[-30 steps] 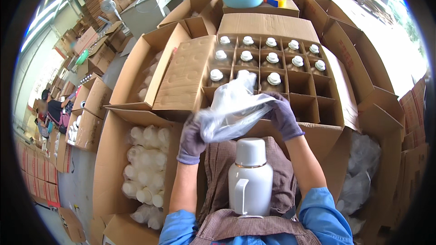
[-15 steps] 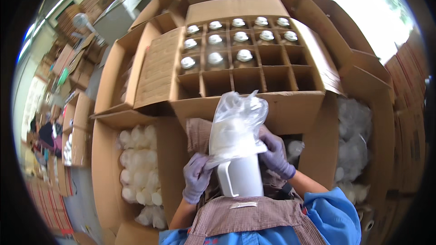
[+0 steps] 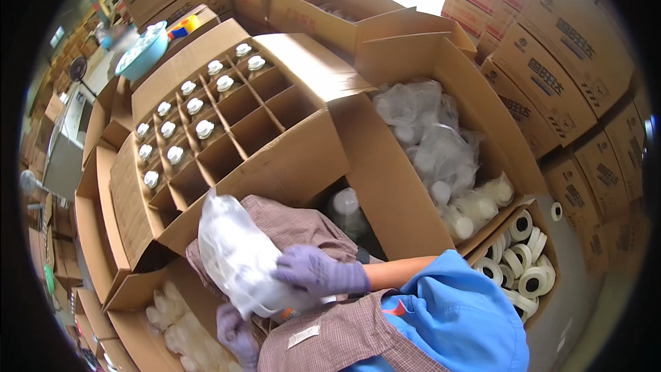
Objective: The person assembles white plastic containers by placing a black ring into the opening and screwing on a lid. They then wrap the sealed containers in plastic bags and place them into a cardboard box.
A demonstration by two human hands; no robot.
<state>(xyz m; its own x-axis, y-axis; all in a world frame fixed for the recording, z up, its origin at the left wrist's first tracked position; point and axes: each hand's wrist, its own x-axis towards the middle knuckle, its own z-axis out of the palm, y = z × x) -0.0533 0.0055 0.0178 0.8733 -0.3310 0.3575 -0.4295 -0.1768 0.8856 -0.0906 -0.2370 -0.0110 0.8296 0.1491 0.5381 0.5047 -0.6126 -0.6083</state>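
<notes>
A clear plastic bag (image 3: 231,255) is drawn down over a white jug in my lap, and the jug's shape shows only faintly through the film. My right hand (image 3: 313,272), in a lilac knit glove, presses its curled fingers against the side of the bag. At the bag's lower left edge, my gloved left hand (image 3: 237,334) is closed with the film at its fingertips. Just beyond my lap stands a divided carton (image 3: 275,165), where white-capped bottles (image 3: 204,129) fill part of the compartments and others show no bottle.
Right of my lap, an open carton (image 3: 454,62) holds bagged white items (image 3: 444,155). White rings (image 3: 520,258) fill a smaller box beside it. Cloudy wrapped pieces (image 3: 182,331) lie in a carton at lower left. Stacked cartons (image 3: 558,62) rise at far right; a blue basin (image 3: 144,52) stands beyond.
My view has swung to the right. The bag has come further down over the jug, covering the handle and body that showed below it. My right hand has moved onto the bag's side.
</notes>
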